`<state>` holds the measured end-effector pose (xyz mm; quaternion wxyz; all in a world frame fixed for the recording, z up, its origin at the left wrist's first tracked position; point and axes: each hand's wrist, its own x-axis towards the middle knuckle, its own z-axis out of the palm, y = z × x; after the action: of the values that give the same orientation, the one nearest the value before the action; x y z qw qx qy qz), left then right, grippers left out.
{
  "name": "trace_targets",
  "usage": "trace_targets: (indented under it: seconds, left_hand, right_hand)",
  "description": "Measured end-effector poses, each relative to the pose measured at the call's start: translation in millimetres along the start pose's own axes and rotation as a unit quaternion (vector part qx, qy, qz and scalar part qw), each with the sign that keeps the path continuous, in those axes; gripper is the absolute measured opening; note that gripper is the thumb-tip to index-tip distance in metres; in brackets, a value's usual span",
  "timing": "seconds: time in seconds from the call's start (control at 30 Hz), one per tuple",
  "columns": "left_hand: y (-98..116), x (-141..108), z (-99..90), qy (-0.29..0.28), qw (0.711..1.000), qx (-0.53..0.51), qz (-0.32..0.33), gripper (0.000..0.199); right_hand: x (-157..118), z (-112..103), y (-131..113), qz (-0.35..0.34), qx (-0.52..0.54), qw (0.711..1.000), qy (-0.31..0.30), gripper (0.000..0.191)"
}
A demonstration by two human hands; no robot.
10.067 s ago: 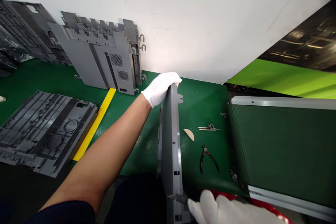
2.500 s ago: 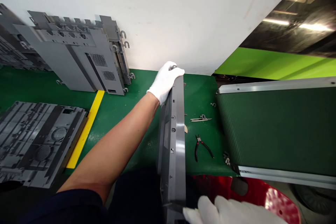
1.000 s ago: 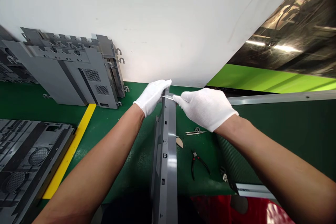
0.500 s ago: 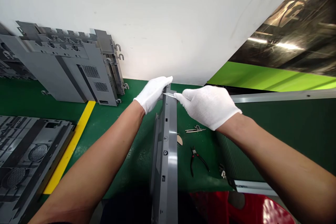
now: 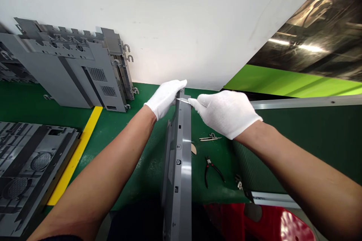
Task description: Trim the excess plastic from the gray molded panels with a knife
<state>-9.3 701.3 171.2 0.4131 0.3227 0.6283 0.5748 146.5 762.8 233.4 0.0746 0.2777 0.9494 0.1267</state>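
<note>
A long grey metal panel (image 5: 185, 150) stands on edge on the green work surface (image 5: 144, 180), running away from my body. My left hand (image 5: 166, 98), in a white glove, grips its far end, with the fingers behind the panel partly hidden. My right hand (image 5: 226, 113), gloved as well, is closed round a thin pointed blade (image 5: 183, 100). The blade lies across the top edge of the panel, close to my left hand. The blade's handle is hidden in my right glove.
Pliers with black handles (image 5: 208, 162), tweezers (image 5: 209, 138) and a tan disc (image 5: 193, 148) lie right of the panel. Grey metal panels (image 5: 82, 79) lean on the white wall at left; another (image 5: 34, 165) lies flat. A red stool (image 5: 271, 222) is below.
The view has shifted very slightly. Both hands keep their places on the panel and the blade, with hardly any visible movement.
</note>
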Motion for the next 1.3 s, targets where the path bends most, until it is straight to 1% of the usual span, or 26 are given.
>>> trace_targets:
  seconds: [0.13,0.3,0.67,0.83,0.93,1.0,1.03,1.07,1.1,1.13,1.2,1.23,1.27,1.3]
  left_hand:
    - [-1.3,0.3,-0.1,0.0,1.0,-0.007,-0.004,0.033]
    - [-4.4,3.3,-1.1,0.001,1.0,-0.018,-0.003,0.032]
    - [-9.5,6.3,-0.8,-0.007,0.999,-0.044,-0.001,0.031]
    - [-11.3,7.4,-3.1,0.004,0.999,-0.043,-0.004,0.031]
    - [-10.7,7.4,-5.1,0.007,0.999,-0.043,-0.006,0.032]
    - [-8.9,6.0,-5.9,0.014,0.999,-0.036,-0.004,0.032]
    - [-8.0,4.5,-6.2,0.019,0.999,-0.034,-0.003,0.031]
    - [-7.4,2.4,-6.5,0.023,0.999,-0.032,-0.001,0.031]
    - [-7.1,-0.3,-6.9,0.021,0.999,-0.03,0.003,0.031]
    - [-7.4,-3.6,-7.4,0.008,1.0,-0.028,0.008,0.031]
    - [-9.4,-11.1,-8.8,-0.047,0.998,-0.034,0.025,0.029]
    - [-11.0,-14.6,-9.5,-0.079,0.995,-0.045,0.036,0.032]
    - [-12.7,-17.2,-10.2,-0.108,0.991,-0.059,0.045,0.039]
    - [-14.5,-18.8,-10.6,-0.125,0.988,-0.073,0.051,0.045]
  right_hand:
    - [-0.5,0.5,0.7,-0.006,0.008,1.0,-0.003,0.068]
    - [-2.1,2.0,1.2,-0.011,0.013,1.0,0.008,0.068]
    - [-2.8,6.7,3.5,-0.006,0.015,1.0,0.018,0.069]
    - [-6.6,8.8,3.2,-0.011,0.022,1.0,0.018,0.071]
    - [-8.3,10.8,4.3,-0.02,0.055,0.998,0.028,0.069]
    - [-8.5,11.7,6.9,-0.018,0.123,0.992,0.026,0.065]
    - [-8.8,12.1,8.7,-0.009,0.182,0.983,0.025,0.063]
    - [-9.4,12.7,10.8,0.006,0.253,0.967,0.029,0.061]
    - [-10.5,13.7,12.8,0.026,0.331,0.943,0.035,0.06]
    - [-12.3,15.3,14.7,0.047,0.408,0.911,0.044,0.059]
    - [-17.6,20.5,17.0,0.082,0.534,0.84,0.054,0.057]
    - [-20.8,23.9,17.4,0.093,0.58,0.808,0.046,0.057]
    - [-24.1,27.8,17.1,0.101,0.615,0.781,0.031,0.056]
    - [-27.3,31.7,16.5,0.108,0.642,0.759,0.016,0.055]
